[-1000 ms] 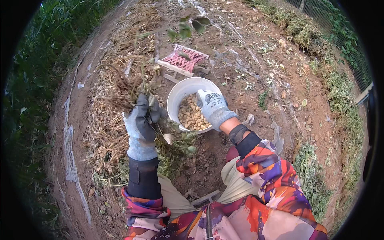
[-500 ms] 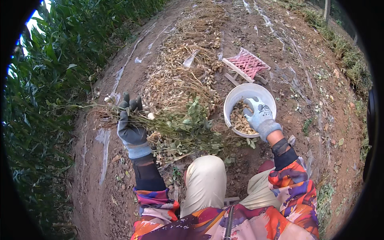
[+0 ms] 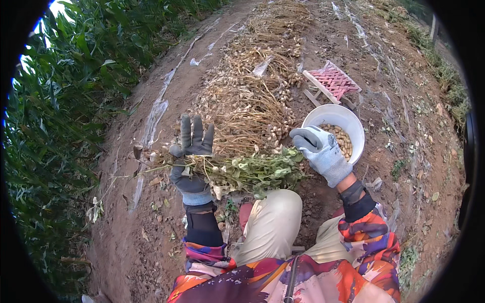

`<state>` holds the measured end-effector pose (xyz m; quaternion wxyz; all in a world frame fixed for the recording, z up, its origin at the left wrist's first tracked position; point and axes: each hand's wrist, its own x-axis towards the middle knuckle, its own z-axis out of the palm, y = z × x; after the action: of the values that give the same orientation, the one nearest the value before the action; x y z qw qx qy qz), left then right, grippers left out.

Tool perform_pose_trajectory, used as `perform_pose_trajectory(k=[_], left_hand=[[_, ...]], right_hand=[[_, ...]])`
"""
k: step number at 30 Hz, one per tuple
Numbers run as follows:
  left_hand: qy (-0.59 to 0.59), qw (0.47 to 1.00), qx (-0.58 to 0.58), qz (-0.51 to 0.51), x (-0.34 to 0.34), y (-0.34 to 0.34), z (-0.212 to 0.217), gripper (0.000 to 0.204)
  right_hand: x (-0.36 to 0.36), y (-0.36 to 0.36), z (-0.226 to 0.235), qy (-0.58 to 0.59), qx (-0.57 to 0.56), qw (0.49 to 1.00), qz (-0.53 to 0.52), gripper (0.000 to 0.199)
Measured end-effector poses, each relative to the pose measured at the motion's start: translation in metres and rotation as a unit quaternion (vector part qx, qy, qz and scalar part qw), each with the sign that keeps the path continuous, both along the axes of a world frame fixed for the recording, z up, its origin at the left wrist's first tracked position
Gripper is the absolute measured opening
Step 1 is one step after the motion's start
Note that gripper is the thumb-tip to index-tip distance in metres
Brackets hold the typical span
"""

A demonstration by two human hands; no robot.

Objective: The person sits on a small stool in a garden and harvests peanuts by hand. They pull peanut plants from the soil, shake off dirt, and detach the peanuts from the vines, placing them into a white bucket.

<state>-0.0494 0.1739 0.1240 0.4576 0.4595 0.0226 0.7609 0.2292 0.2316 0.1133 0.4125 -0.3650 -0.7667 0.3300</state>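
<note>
My left hand [image 3: 193, 151], in a grey-palmed glove, is palm up with its fingers stretched out and apart. A bundle of green-leaved peanut plants [image 3: 252, 172] lies across its palm, with roots and pale pods at the left end. My right hand [image 3: 323, 154], in a light blue-grey glove, is closed over the left rim of a white bucket [image 3: 357, 132]. What its curled fingers hold, if anything, is hidden. Shelled-off loose peanuts [image 3: 341, 138] lie inside the bucket, partly covered by that hand.
Beyond the bucket stands a low stool [image 3: 333, 83] with a pink woven seat. A long row of dried peanut plants [image 3: 252, 101] runs away ahead. Tall green crops [image 3: 55, 126] line the left side, and strips of plastic film [image 3: 154, 118] lie on the soil.
My right hand has come out of the bucket to the left and its fingers have closed. My left fingers have straightened under the plants. The view has shifted slightly left.
</note>
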Motion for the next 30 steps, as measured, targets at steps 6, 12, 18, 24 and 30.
perform_pose_trajectory(k=[6, 12, 18, 24, 30], left_hand=[[0.063, 0.995, -0.072, -0.02, -0.055, -0.006, 0.012, 0.028], [0.427, 0.6, -0.479, 0.478, -0.189, -0.071, 0.025, 0.022], [0.653, 0.086, -0.623, 0.421, -0.24, -0.239, -0.102, 0.025], [0.532, -0.16, -0.829, 0.056, -0.138, -0.473, -0.206, 0.038], [0.636, -0.062, -0.75, -0.172, -0.069, -0.406, -0.234, 0.05]], right_hand=[[0.016, 0.012, -0.017, -0.12, 0.179, 0.974, -0.065, 0.014], [0.023, 0.005, -0.019, -0.229, 0.179, 0.955, -0.065, 0.012], [0.019, -0.002, -0.019, -0.323, 0.183, 0.927, -0.055, 0.016], [0.032, -0.014, 0.011, -0.269, 0.167, 0.944, -0.094, 0.014], [0.043, -0.012, 0.017, -0.275, 0.136, 0.943, -0.124, 0.015]])
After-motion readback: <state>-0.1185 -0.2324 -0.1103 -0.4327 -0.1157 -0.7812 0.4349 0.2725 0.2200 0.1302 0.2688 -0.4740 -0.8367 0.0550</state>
